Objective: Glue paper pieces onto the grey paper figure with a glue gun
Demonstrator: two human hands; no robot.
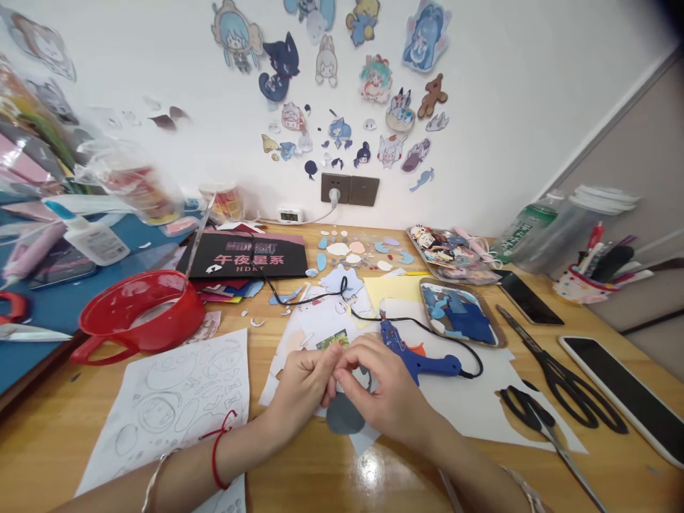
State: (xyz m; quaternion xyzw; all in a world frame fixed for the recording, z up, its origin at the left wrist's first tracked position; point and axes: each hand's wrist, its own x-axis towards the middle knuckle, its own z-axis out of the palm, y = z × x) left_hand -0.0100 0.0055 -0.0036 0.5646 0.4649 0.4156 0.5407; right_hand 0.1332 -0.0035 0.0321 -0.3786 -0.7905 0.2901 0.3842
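Observation:
My left hand and my right hand meet over the middle of the table, fingertips pressed together. Both are closed in a pinch, and whatever lies between the fingers is hidden. Just below them shows a dark grey rounded cut-out; I cannot tell whether it is held or lies on the table. Behind my right hand lies a blue glue gun with a black cord. A small green printed piece lies just beyond my left fingers.
On the left are a sheet of pencil drawings, a red mug and a glue bottle. To the right lie black scissors, a second pair, phones and a tray of blue scraps. Small cut-outs lie near the wall.

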